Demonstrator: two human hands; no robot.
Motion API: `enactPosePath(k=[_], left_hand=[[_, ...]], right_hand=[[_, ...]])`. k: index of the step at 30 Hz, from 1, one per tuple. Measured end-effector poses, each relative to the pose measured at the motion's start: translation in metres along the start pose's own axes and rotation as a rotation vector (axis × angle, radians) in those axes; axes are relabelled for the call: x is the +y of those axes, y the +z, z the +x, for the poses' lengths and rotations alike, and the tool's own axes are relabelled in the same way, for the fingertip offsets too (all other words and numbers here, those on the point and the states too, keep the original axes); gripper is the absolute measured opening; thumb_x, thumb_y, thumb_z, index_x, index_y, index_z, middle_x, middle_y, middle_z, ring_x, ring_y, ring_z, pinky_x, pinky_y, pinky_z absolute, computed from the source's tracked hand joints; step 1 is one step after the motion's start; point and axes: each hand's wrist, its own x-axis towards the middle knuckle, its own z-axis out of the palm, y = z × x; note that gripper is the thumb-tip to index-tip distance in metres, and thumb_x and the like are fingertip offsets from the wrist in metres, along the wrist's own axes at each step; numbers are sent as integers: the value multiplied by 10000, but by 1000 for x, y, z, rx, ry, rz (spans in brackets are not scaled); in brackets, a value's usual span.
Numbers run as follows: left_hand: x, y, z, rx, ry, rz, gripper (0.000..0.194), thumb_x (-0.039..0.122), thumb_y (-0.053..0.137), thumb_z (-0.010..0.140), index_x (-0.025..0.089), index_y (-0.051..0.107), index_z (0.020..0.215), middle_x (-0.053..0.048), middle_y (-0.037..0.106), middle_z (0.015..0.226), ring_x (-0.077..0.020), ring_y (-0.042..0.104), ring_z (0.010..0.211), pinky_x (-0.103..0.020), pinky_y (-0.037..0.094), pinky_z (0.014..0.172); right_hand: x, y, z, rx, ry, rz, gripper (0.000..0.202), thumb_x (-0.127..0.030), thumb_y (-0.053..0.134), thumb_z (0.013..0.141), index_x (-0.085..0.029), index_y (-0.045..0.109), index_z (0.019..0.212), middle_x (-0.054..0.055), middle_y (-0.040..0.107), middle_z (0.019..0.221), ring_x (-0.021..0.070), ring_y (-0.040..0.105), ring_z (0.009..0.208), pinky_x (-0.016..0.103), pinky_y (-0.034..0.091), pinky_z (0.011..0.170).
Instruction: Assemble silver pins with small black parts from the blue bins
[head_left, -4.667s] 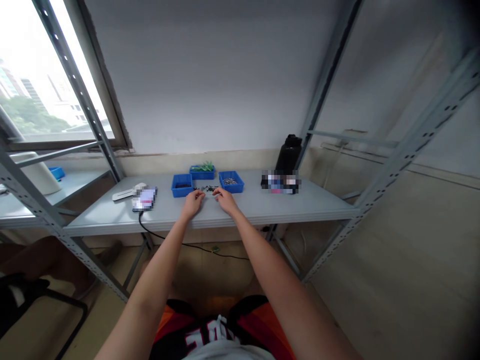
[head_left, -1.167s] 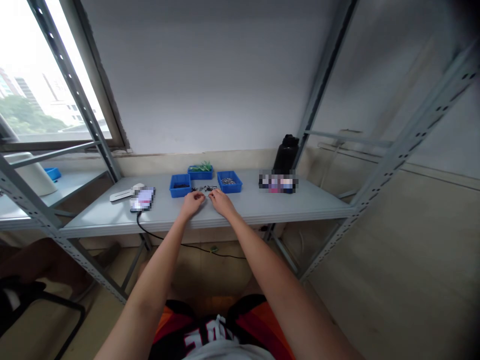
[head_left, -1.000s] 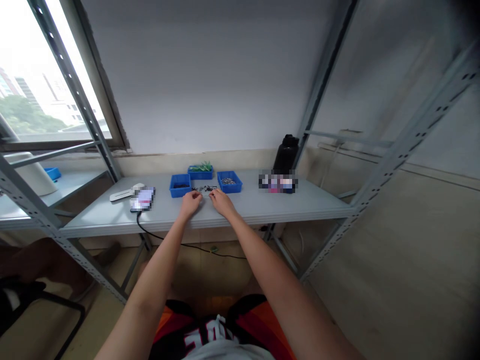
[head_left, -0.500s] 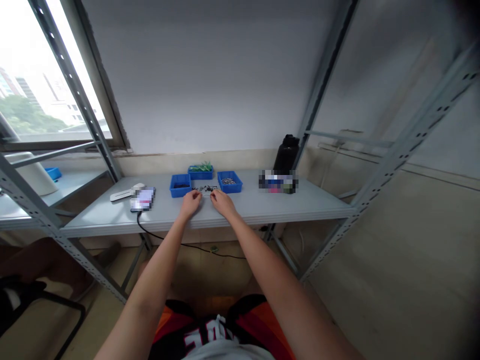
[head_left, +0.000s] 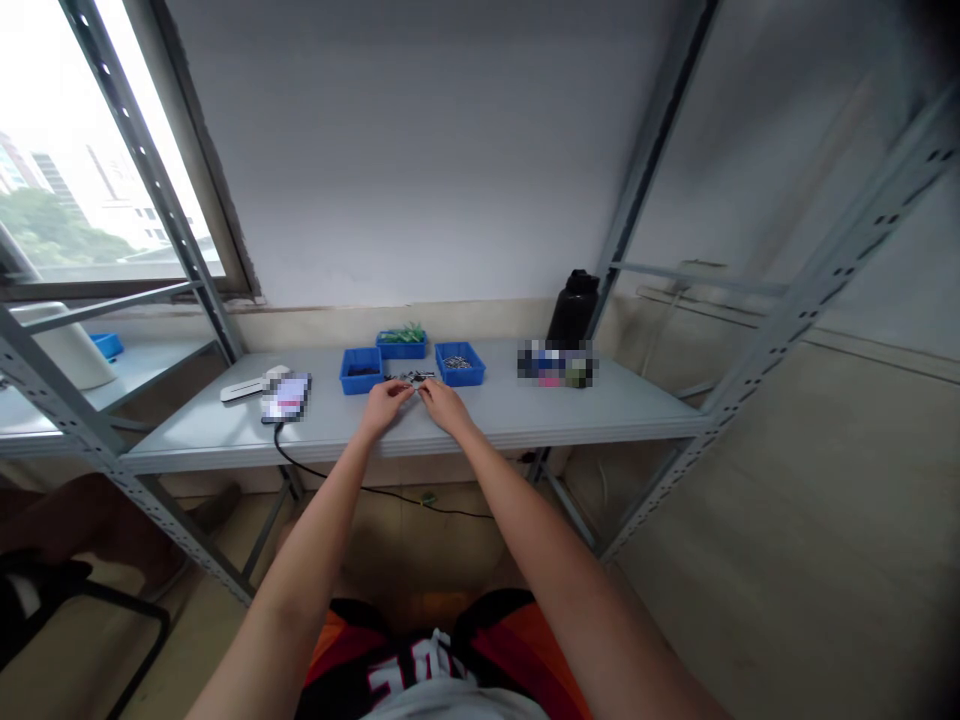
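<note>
My left hand [head_left: 386,404] and my right hand [head_left: 442,402] meet fingertip to fingertip over the grey shelf top [head_left: 495,415]. Both are closed in a pinch; whatever sits between the fingers is too small to name. Just beyond them lies a loose heap of small dark and silvery parts [head_left: 411,377]. Around the heap stand three blue bins: the left bin [head_left: 361,384] with dark bits inside, the back bin [head_left: 403,351] with green strip-like pieces [head_left: 405,334], and the right bin [head_left: 460,376] with small silvery metal pieces [head_left: 457,363].
A phone [head_left: 287,398] with a black cable [head_left: 322,476] lies on the left, beside a white object [head_left: 246,391]. At the back right stands a black bottle [head_left: 574,310] behind blurred items [head_left: 555,366]. Metal uprights [head_left: 660,140] frame the shelf. Another person's leg [head_left: 82,525] shows at lower left.
My left hand has moved slightly right and my right hand slightly left, so the fingertips now meet. The bins and the heap stay where they were.
</note>
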Motion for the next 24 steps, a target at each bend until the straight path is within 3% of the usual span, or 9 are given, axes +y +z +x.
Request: enactPosePath(k=[9,14,24], left_hand=[[-6,1,3,37,52,12,144,277,652,777,147,699,818,-77,726,815,-198,648,776,-319,497,778],[-13,2,5,77,13,0,169,310,657,778,146,663,816,-61,700,768,-187,644,775,-292,491,742],[-10,0,3,-28,33,69,202,318,666,752,139,716,830,-93,724,799,-207,641,751,-313,483,725]], right_hand=[[-4,-2,-2,-36,-30,29,204,-257,452,983,-192,641,1024,93,689,1035,196,620,924,280,421,796],[-5,-3,-2,-13,6,61,226,-301,452,983,-195,650,1009,85,698,985,197,625,905,283,425,799],[-6,-5,-2,7,50,111,238,-342,453,982,-211,649,954,69,708,953,190,634,886,268,420,774]])
